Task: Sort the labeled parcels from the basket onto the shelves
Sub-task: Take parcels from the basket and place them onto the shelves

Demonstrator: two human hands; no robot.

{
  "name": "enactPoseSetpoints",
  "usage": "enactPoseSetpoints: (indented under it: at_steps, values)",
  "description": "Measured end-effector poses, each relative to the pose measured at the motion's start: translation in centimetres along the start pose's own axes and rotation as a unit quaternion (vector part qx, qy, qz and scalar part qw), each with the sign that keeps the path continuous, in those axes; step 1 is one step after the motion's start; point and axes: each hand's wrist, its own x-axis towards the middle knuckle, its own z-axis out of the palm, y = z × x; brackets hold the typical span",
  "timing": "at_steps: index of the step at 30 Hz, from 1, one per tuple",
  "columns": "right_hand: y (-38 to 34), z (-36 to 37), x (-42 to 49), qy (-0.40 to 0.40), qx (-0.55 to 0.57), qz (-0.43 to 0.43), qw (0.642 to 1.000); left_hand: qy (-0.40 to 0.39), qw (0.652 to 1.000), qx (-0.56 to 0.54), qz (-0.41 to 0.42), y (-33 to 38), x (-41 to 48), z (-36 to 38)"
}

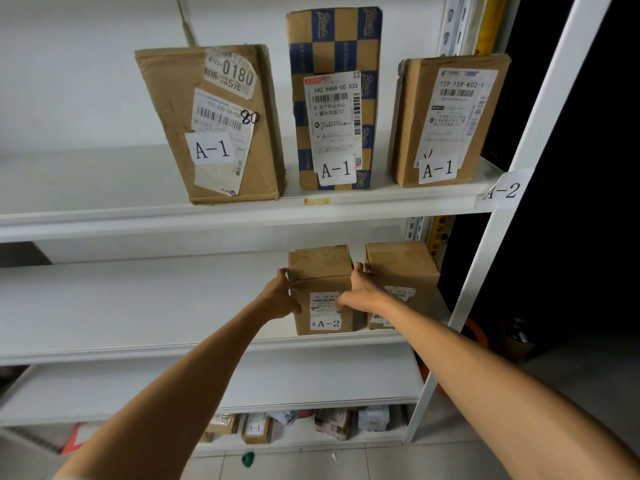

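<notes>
Left hand [278, 295] and right hand [360, 289] | grip holding small brown cardboard parcel labelled A-2 [320, 271] by its sides | upright on white metal shelf [138, 306]

wall [69, 81]: plain white, behind the rack | rack post [540, 133]: white metal, slanting at right | floor [398, 462]: pale tiles with thin joints | far right [588, 133]: dark, unlit | light: even and soft on the white surfaces

Green obj [248, 459] on tiled floor [381, 462].
</notes>
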Motion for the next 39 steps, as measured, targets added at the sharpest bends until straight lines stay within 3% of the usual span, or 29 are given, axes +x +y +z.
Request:
enactPoseSetpoints:
  at_steps: [20, 32, 39]
  values:
    - [-2.0, 2.0, -1.8, 0.075, -0.055, 0.031, 0.995, 0.006, 1.000, 0.002, -0.011, 0.1, -3.9, -1.0]
    - [0.0, 1.8, -7.0, 0.082, -0.037, 0.064, 0.994, -0.022, 0.992, 0.054, 0.110, 3.0, -7.5, 1.4]
    - [-1.1, 2.4, -9.4, 0.073, -0.094, 0.043, 0.992, -0.037, 0.994, 0.049, 0.089, 2.2, -8.8, 1.6]
